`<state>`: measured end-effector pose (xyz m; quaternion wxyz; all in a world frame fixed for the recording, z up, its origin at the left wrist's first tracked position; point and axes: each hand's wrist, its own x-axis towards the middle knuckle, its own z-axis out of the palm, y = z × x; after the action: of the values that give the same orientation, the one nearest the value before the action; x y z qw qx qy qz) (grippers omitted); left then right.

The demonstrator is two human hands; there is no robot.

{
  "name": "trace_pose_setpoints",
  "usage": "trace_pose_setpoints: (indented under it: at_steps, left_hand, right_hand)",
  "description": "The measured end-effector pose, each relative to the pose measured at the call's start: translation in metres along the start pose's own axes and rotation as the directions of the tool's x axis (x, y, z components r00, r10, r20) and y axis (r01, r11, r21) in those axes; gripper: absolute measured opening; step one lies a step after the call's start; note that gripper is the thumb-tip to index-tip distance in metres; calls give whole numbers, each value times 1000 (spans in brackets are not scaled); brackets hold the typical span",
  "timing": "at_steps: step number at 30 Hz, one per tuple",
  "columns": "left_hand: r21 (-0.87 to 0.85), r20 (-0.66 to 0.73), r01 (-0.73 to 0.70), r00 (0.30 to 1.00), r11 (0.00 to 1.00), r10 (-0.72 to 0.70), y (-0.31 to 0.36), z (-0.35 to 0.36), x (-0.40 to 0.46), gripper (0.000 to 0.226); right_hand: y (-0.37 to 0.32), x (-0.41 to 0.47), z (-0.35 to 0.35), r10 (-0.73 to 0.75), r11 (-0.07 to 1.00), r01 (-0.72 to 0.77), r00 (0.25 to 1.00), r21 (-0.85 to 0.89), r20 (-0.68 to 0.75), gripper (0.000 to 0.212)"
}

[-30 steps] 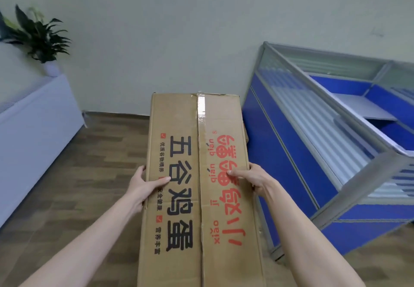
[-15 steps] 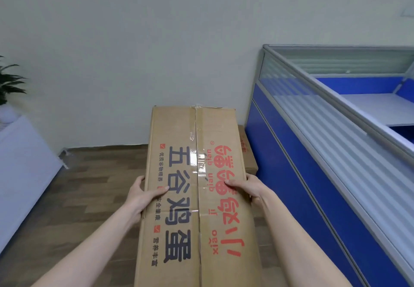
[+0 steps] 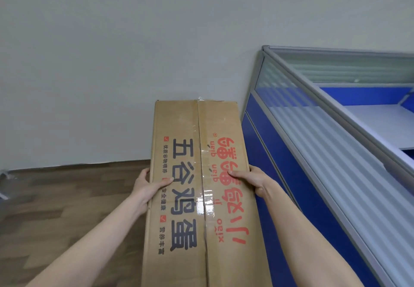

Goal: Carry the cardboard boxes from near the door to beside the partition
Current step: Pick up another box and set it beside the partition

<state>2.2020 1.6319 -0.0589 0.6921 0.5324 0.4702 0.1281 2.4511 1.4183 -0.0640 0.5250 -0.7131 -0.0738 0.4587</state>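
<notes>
The cardboard box (image 3: 201, 188) is a long rectangular carton of plain brown corrugated board, its matte top face printed with large dark characters on one half and red characters on the other. A strip of clear glossy tape (image 3: 205, 197) runs lengthwise down the centre seam, wrinkled and reflective in places. The left hand (image 3: 146, 185) grips the left long edge: the thumb lies flat across the top face and the fingers curl round the side. The right hand (image 3: 248, 178) grips the right long edge in the same manner, thumb on top pointing inward, fingers wrapped over the edge and out of sight below. Both hands clamp the box at roughly mid-length, so the carton extends forward beyond the grip toward the pale smooth wall (image 3: 134, 51) and back toward the person between the forearms. The box is held in the air, above the dark wood-grain floor (image 3: 56, 208). Just right of the right hand stands the partition (image 3: 291, 185), with a blue fabric lower panel, a frosted striped glazed upper panel and a grey metal frame.
</notes>
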Motion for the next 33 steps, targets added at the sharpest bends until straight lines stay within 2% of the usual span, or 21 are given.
trace_pose_setpoints:
  at_steps: [7,11,15,18,25,29,33]
  left_hand:
    - [6,62,98,993,995,-98,70,55,183,100]
    - [0,96,138,986,990,-138,94,92,257,98]
    - [3,105,172,980,985,-171,104,131,330,102]
    - [0,94,200,975,980,-199,101,170,385,101]
    - [20,35,253,967,967,-254,78,238,477,95]
    - [27,-9,286,958,958,-286,68,260,519,93]
    - [44,-17,304,953,952,-304,58,279,551,92]
  right_hand:
    - [-80,155,-34,70,997,-68,993,24,-96,102]
    - [-111,223,-65,115,993,-114,984,16,-136,108]
    - [-134,292,-100,143,990,-141,981,21,-130,92]
    - [-138,353,-132,182,983,-182,977,17,-110,87]
    - [-125,465,-186,260,966,-257,961,37,-98,103]
    - [-124,513,-200,265,964,-263,960,28,-87,95]
    - [-119,550,-211,282,959,-282,953,17,-112,79]
